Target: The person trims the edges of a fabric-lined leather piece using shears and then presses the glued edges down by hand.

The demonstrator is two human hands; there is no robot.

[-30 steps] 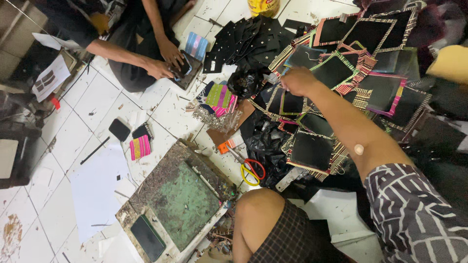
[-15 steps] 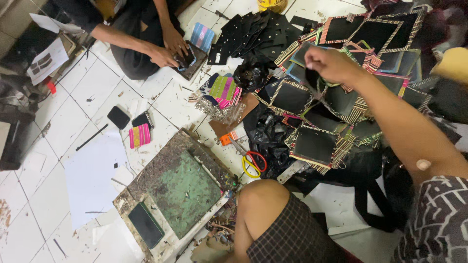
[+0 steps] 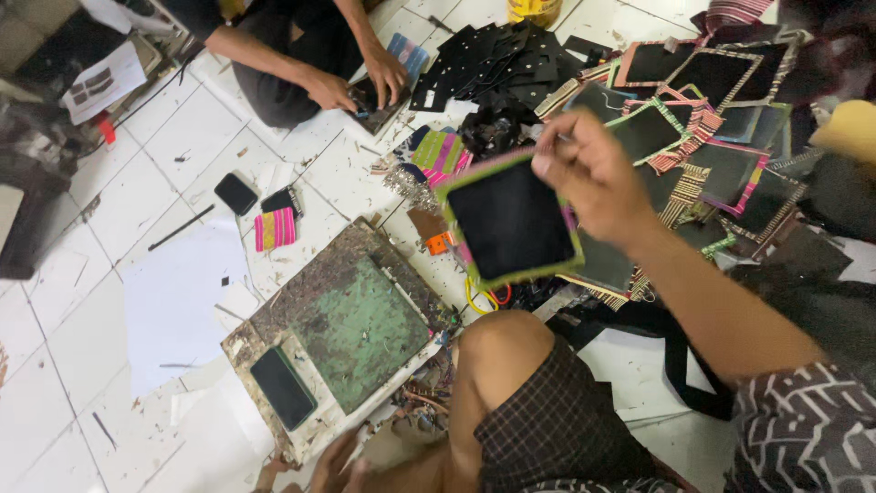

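While the right hand pinches a black square panel with a green woven border above the tiled floor, clear of the pile of finished panels, the left hand rests half-hidden beside the worn green cutting board, apparently empty; setting it down there looks next.

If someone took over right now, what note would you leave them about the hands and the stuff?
Right hand: holds a green-edged black square lifted above the floor.
Left hand: low at the frame's bottom edge by the green board; its grip cannot be told.
More trimmed squares lie in a pile at the right.
Done: one square picked out.
Left: it is not yet set down anywhere.
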